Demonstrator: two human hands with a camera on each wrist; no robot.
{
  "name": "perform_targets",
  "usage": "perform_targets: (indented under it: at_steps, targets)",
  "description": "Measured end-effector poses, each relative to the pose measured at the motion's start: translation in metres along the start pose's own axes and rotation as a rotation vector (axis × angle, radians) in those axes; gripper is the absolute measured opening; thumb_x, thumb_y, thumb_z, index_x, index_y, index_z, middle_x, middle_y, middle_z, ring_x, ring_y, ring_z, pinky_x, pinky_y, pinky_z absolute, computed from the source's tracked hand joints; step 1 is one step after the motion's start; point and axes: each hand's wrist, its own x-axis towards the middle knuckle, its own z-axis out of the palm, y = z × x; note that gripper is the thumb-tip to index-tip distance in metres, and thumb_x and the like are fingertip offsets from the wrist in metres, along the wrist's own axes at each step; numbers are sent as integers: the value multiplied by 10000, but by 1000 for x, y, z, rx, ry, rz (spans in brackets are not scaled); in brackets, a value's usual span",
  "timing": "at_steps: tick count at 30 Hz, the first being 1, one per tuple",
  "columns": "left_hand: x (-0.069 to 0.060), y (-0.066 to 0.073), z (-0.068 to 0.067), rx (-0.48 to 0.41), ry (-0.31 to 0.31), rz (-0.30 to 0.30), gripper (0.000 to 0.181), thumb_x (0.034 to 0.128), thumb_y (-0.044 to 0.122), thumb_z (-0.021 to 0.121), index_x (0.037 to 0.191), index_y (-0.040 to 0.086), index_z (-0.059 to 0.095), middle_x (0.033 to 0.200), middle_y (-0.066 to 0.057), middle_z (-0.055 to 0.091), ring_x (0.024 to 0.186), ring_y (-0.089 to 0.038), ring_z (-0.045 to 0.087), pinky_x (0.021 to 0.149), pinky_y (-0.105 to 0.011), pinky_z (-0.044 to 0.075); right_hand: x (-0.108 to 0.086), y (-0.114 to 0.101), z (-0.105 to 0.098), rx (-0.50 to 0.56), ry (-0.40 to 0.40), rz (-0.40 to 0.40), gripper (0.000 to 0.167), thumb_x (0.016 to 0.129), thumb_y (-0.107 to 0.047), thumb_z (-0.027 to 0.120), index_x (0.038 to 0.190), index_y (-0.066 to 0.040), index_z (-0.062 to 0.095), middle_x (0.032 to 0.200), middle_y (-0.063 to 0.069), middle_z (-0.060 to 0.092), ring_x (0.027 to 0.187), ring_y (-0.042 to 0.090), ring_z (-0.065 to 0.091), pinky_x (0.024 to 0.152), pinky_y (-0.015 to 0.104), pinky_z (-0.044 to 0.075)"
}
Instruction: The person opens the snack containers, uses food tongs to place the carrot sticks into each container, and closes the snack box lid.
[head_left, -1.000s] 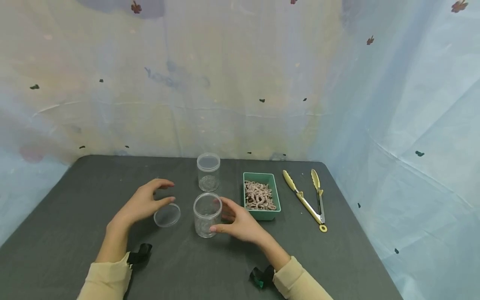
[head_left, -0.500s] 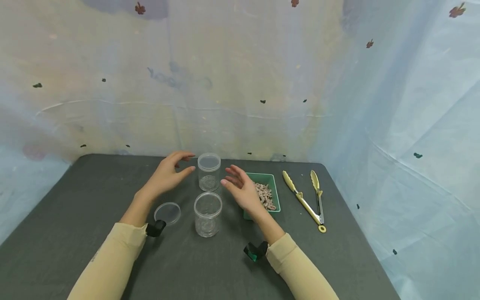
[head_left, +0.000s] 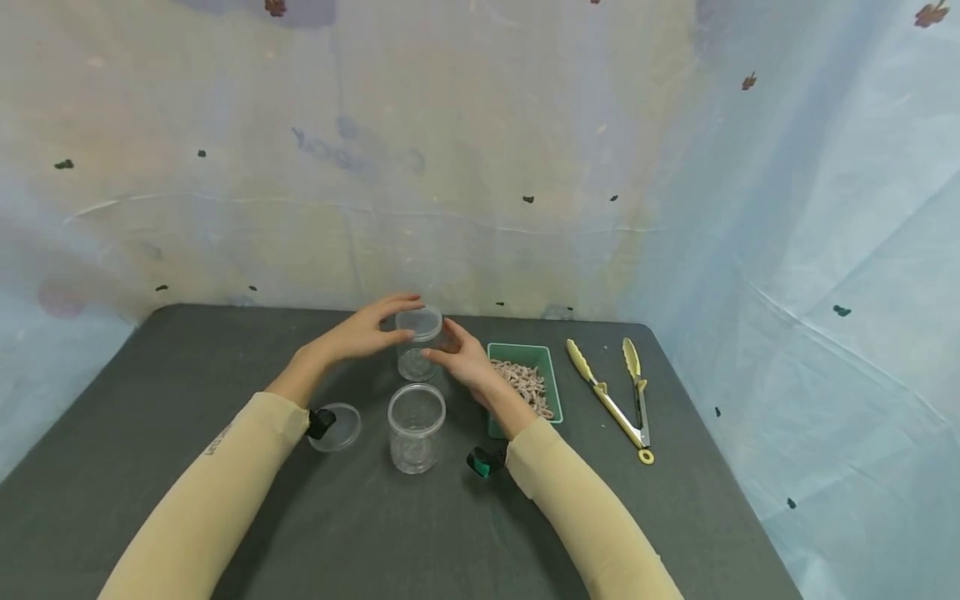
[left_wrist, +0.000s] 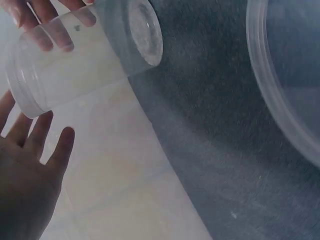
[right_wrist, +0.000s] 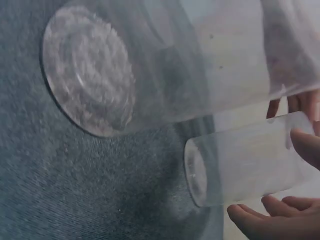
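Note:
A clear lidded jar (head_left: 417, 360) stands at the back of the table, between both hands. My left hand (head_left: 360, 333) has its fingers spread beside the lid rim; in the left wrist view that hand (left_wrist: 27, 172) is close to the jar's top (left_wrist: 75, 65). From the right, my right hand (head_left: 468, 362) reaches around the jar's side, thumb in front; whether it touches is unclear. The right wrist view shows its fingers (right_wrist: 270, 212) along the back jar (right_wrist: 250, 165). Nearer me stands an uncovered clear jar (head_left: 416, 437), large in the right wrist view (right_wrist: 155, 70).
A round clear lid (head_left: 341, 429) lies left of the front jar, partly behind my left wrist strap. On the right are a green tray (head_left: 551, 379) of small pale curled pieces, partly covered by my right arm, and spread yellow-tipped tongs (head_left: 617, 417). A curtain (head_left: 450, 167) hangs behind the table.
Both hands have moved from the front jar and lid area to the back jar, closing in from either side. My right hand has let go of the front jar. The jars have not moved.

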Motion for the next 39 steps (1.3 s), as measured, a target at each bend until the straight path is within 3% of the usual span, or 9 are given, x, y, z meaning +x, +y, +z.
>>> perform_targets:
  at_steps: [5,12,17,25,29,34,39]
  targets:
    - [4,1,-2,-26,-75,-7,529,1083,137,572,1578,24,424,1697,-212,213,1562,-457,146,1167,-713,258,12,6,3,7,-34,5,772,1018,-189,707,1661,-206,281,1647,76,389,1396,344,507,1094,538,463]
    - [2,0,-4,1,-80,17,528,1073,122,592,1567,14,438,1673,-233,258,1546,-475,181,1173,-703,256,14,12,4,-59,-46,-19,751,1016,-204,715,1651,-213,314,1614,79,442,1388,330,529,1079,530,485]
    - [2,-4,-2,60,-52,1,546,1041,158,656,1545,37,485,1660,-197,319,1531,-445,260,1158,-647,341,14,13,3,-155,-40,-48,739,1013,-220,720,1641,-171,332,1599,93,460,1377,317,551,1050,481,521]
    - [7,0,3,160,72,-90,601,954,338,785,1456,72,587,1489,-182,439,1360,-430,466,1077,-629,434,16,10,1,-182,-45,-64,731,1016,-228,714,1635,-142,333,1598,112,455,1373,319,554,1033,463,535]
    - [7,2,1,141,23,-69,591,1019,316,706,1510,50,513,1549,-230,356,1413,-471,386,1095,-675,384,16,11,0,-194,-34,-52,731,1015,-244,717,1630,-130,339,1596,118,455,1367,323,557,1036,482,529]
    - [4,1,-6,52,-67,-24,508,1076,104,572,1555,-2,440,1657,-253,248,1521,-493,218,1141,-712,301,17,12,2,-193,-30,-53,719,1012,-252,722,1618,-118,359,1575,128,476,1344,333,574,1014,482,540]
    - [4,2,-9,49,-60,-44,495,1073,127,595,1541,19,478,1643,-215,314,1504,-469,289,1125,-682,356,19,12,1,-190,-29,-63,717,1010,-246,726,1614,-108,364,1569,133,483,1333,331,584,998,469,551]
